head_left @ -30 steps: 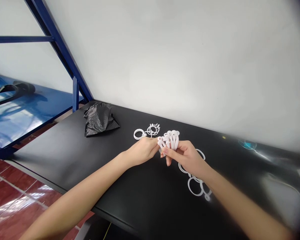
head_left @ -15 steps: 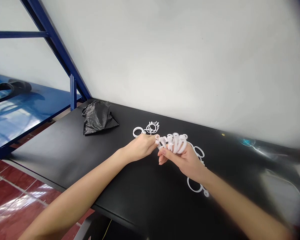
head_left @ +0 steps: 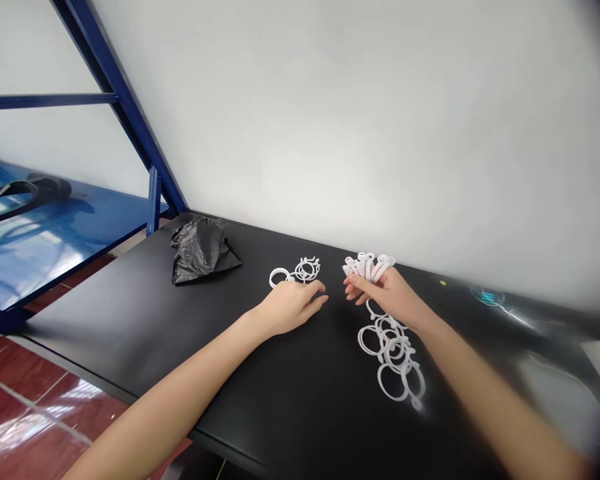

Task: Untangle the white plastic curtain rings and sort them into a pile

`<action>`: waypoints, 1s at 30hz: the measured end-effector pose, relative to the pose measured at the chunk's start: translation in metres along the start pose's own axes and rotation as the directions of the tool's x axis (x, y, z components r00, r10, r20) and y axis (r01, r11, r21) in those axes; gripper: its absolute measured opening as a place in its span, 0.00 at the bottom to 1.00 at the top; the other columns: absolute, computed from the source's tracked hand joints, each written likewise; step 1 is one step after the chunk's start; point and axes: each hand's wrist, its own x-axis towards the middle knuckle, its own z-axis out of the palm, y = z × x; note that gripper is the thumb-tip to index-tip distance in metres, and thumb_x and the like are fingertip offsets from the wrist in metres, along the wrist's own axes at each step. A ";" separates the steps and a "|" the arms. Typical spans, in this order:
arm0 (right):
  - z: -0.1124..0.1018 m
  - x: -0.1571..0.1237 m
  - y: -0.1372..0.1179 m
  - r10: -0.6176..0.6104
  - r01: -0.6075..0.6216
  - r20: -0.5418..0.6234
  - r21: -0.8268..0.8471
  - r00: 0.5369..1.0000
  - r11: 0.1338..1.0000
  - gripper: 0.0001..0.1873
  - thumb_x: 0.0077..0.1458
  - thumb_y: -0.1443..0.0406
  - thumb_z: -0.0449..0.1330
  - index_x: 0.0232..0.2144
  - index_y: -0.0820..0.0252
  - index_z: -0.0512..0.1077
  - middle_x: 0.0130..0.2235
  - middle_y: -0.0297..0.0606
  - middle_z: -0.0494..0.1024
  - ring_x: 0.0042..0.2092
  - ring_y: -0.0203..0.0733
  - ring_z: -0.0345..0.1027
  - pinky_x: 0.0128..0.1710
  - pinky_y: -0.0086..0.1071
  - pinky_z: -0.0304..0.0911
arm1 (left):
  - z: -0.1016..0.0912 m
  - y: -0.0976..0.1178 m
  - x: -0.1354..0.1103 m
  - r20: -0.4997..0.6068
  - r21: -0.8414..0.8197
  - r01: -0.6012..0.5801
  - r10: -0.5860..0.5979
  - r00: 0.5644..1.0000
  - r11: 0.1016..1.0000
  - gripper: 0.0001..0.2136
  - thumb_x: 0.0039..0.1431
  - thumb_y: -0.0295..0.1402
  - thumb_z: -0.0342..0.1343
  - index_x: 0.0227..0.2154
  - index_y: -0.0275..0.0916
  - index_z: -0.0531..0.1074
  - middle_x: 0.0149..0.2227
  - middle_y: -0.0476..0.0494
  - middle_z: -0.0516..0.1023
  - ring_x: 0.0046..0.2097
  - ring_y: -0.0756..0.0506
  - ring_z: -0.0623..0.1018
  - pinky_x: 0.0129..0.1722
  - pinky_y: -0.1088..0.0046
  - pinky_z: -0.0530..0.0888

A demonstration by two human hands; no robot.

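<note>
My right hand (head_left: 387, 293) is closed around a bunch of white plastic rings (head_left: 367, 265), whose tabs fan out above my fingers. Under my right wrist a pile of loose white rings (head_left: 393, 353) lies on the black table (head_left: 155, 313). My left hand (head_left: 293, 305) rests on the table with its fingers loosely stretched and nothing in it. Its fingertips lie just below a small cluster of white rings (head_left: 297, 272) near the back of the table.
A crumpled black plastic bag (head_left: 200, 250) lies at the table's back left. A blue metal frame (head_left: 130, 127) and blue shelf (head_left: 35, 233) stand to the left. A white wall rises behind the table. Red floor tiles (head_left: 25, 413) show below the table's left edge.
My hands have parted. The right hand has carried the bunch of rings right and toward the wall; the left has let go and dropped flat onto the table.
</note>
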 end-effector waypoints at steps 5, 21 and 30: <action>-0.004 0.037 0.007 0.021 -0.015 0.015 -0.284 1.000 0.959 0.12 0.55 0.61 0.62 0.25 0.64 0.72 0.28 0.43 0.79 0.26 0.38 0.75 0.18 0.25 0.65 | 0.003 -0.001 0.003 0.091 0.102 -0.084 0.075 0.993 0.991 0.13 0.70 0.34 0.42 0.35 0.37 0.71 0.27 0.46 0.78 0.27 0.46 0.77 0.27 0.73 0.63; 0.017 0.053 0.007 -0.130 0.170 0.123 -0.416 0.984 0.893 0.14 0.45 0.57 0.67 0.31 0.60 0.74 0.23 0.30 0.72 0.22 0.36 0.65 0.26 0.31 0.58 | -0.001 -0.013 0.005 -0.101 0.100 0.135 -0.125 0.987 0.986 0.15 0.70 0.35 0.41 0.33 0.38 0.71 0.31 0.45 0.79 0.31 0.46 0.77 0.26 0.73 0.60; 0.023 0.043 0.005 -0.192 0.216 0.106 -0.316 0.976 0.924 0.19 0.47 0.57 0.67 0.41 0.60 0.77 0.23 0.31 0.76 0.25 0.37 0.67 0.30 0.32 0.61 | 0.003 -0.018 0.005 -0.198 0.089 0.205 -0.184 0.963 0.975 0.15 0.69 0.36 0.43 0.30 0.38 0.70 0.29 0.46 0.77 0.28 0.47 0.75 0.24 0.73 0.54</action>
